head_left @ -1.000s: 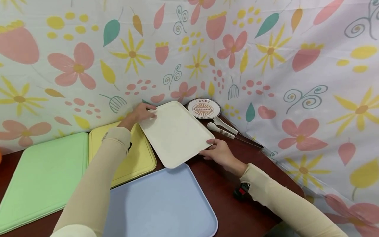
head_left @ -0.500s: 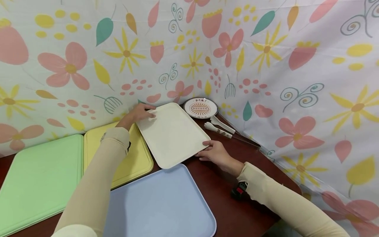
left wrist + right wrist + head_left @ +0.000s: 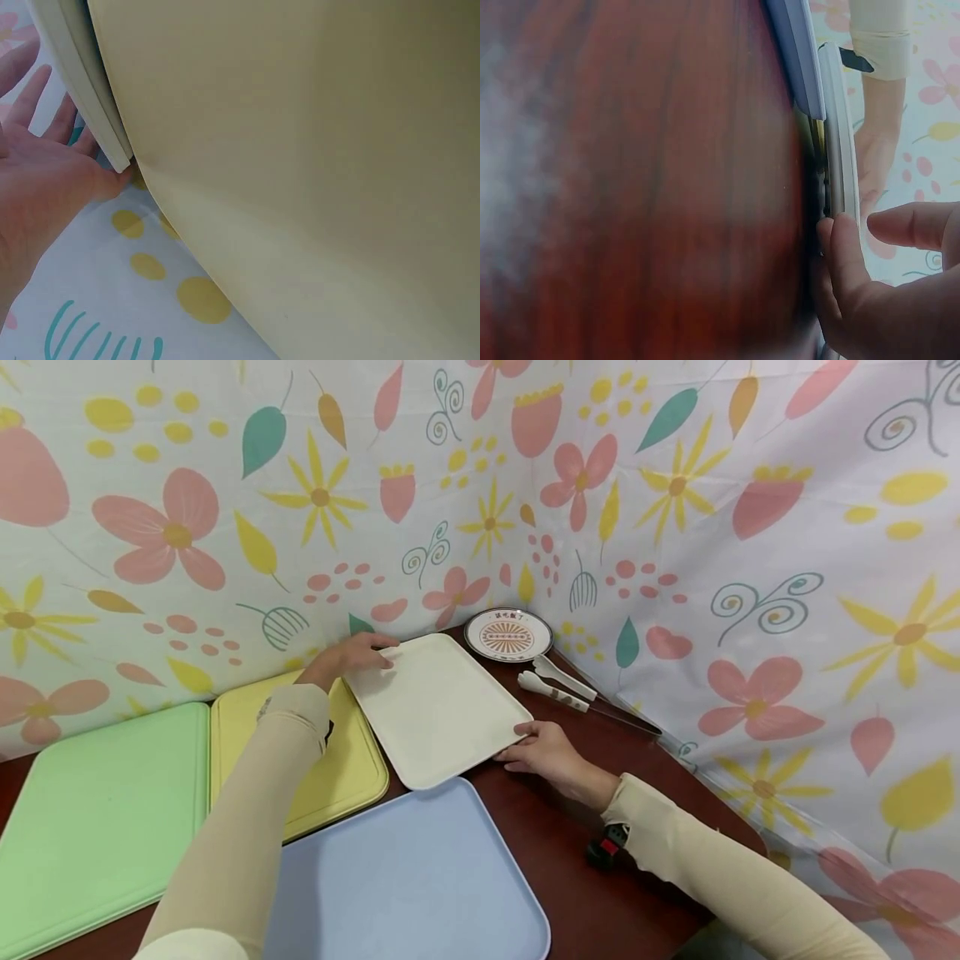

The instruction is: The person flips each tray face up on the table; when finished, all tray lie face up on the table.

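A white rectangular tray (image 3: 438, 714) lies slanted on the dark table, its front corner overlapping the blue tray (image 3: 420, 877). My left hand (image 3: 356, 657) is at its back left corner, fingers stretched over the rim. In the left wrist view those fingers are spread beside the tray's edge (image 3: 86, 97). At the right front corner my right hand (image 3: 547, 756) holds the rim, thumb above and fingers below. The right wrist view shows the fingertips (image 3: 842, 225) against the rim, with the thumb close over it.
Yellow (image 3: 345, 760) and green (image 3: 112, 810) trays lie to the left. An oval patterned plate (image 3: 508, 635) stands at the back corner, and white-ended tongs (image 3: 558, 689) lie beside it. Floral cloth (image 3: 420, 468) walls in the back and right; reddish-brown table (image 3: 585, 902) shows at the right front.
The white tray's back edge has come down and slightly forward, with my left hand lowering alongside it. My right hand stays at the front corner. The head view has shifted slightly.
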Tool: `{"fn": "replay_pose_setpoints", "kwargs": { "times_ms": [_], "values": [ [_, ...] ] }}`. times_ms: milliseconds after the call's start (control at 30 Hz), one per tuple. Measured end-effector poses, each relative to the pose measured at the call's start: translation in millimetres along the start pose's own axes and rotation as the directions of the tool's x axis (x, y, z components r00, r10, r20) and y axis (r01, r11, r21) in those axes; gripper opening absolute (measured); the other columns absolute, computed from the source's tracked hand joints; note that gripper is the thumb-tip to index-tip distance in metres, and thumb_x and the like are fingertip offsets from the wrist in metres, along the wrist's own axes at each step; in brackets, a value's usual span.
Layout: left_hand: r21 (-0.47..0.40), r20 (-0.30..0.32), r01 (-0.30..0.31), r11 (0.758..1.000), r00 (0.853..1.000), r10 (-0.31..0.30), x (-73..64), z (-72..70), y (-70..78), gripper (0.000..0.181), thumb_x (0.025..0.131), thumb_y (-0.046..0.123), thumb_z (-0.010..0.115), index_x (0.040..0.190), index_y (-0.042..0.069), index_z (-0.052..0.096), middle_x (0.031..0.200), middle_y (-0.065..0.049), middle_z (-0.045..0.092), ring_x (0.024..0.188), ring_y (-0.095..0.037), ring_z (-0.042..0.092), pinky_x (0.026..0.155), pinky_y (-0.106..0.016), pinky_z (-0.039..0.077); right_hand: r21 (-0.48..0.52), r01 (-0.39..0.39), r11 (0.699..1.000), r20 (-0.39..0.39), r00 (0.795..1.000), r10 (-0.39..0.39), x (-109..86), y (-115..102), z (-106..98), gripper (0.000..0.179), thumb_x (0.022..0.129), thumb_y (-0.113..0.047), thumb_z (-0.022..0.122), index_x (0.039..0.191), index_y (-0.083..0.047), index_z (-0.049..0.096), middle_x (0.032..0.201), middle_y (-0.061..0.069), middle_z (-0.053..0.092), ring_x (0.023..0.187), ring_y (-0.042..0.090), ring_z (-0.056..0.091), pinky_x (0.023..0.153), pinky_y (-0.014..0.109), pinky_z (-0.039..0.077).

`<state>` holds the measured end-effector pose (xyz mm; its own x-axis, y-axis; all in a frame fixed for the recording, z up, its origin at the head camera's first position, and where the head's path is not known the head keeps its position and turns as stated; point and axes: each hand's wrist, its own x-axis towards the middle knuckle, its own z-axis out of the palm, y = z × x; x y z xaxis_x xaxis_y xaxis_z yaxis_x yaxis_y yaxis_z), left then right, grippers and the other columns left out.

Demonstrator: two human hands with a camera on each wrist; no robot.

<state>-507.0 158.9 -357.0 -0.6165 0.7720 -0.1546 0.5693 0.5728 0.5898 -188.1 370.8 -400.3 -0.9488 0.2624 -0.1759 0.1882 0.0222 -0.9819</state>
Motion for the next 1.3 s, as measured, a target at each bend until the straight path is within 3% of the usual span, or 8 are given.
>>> {"fn": "replay_pose_setpoints", "kwargs": {
  "times_ms": [233, 467, 867, 1100, 1300],
  "values": [
    [0.004, 0.043, 0.015, 1.0, 0.999, -0.015, 5.6, 2.7, 3.4, 0.055, 0.098, 0.012, 0.057, 0.151, 0.006, 0.042, 0.157, -0.017, 0.034, 0.145, -0.035, 0.026, 0.115, -0.048, 0.026, -0.005, 0.006, 1.0, 0.003, 1.0, -0.006, -0.5, 3.2, -4.5, 0.055, 0.09, 0.009, 0.06, 0.137, 0.019, 0.034, 0.101, 0.028, 0.066, 0.087, 0.021, 0.072, 0.079, 0.034, 0.058],
    [0.034, 0.066, 0.052, 0.998, 0.996, -0.054, 11.2, -0.3, 4.8, 0.058, 0.097, 0.015, 0.058, 0.152, 0.01, 0.041, 0.159, -0.016, 0.031, 0.145, -0.034, 0.024, 0.116, -0.047, 0.024, -0.013, 0.005, 1.0, 0.009, 1.0, -0.005, 1.7, 1.7, -4.8, 0.058, 0.091, 0.008, 0.059, 0.14, 0.02, 0.031, 0.104, 0.028, 0.064, 0.091, 0.023, 0.071, 0.08, 0.035, 0.058],
    [0.083, 0.095, 0.051, 0.995, 0.994, -0.059, 15.9, 0.3, 0.3, 0.058, 0.097, 0.019, 0.061, 0.151, 0.007, 0.041, 0.159, -0.018, 0.028, 0.144, -0.035, 0.025, 0.116, -0.049, 0.023, 0.006, -0.002, 1.0, -0.017, 1.0, 0.002, 5.8, 0.1, -0.3, 0.061, 0.09, 0.007, 0.06, 0.141, 0.019, 0.028, 0.101, 0.026, 0.065, 0.089, 0.024, 0.071, 0.081, 0.036, 0.058],
    [0.104, 0.124, 0.051, 0.993, 0.99, -0.063, 14.8, -2.3, 4.0, 0.063, 0.097, 0.023, 0.062, 0.153, 0.007, 0.037, 0.16, -0.019, 0.024, 0.145, -0.036, 0.022, 0.117, -0.049, 0.022, -0.08, 0.003, 0.997, 0.023, 1.0, -0.002, 10.4, -3.4, -3.2, 0.058, 0.088, 0.008, 0.061, 0.137, 0.022, 0.033, 0.095, 0.026, 0.067, 0.082, 0.022, 0.071, 0.077, 0.037, 0.059],
    [0.116, 0.142, 0.035, 0.993, 0.989, -0.051, 15.4, -0.4, 9.8, 0.067, 0.097, 0.025, 0.062, 0.154, 0.005, 0.033, 0.161, -0.019, 0.022, 0.147, -0.037, 0.019, 0.118, -0.05, 0.018, -0.093, -0.017, 0.996, 0.064, 0.998, 0.023, 11.8, -4.4, -7.9, 0.062, 0.088, 0.007, 0.061, 0.138, 0.023, 0.029, 0.096, 0.028, 0.068, 0.08, 0.02, 0.07, 0.078, 0.038, 0.059]
  ]
}}
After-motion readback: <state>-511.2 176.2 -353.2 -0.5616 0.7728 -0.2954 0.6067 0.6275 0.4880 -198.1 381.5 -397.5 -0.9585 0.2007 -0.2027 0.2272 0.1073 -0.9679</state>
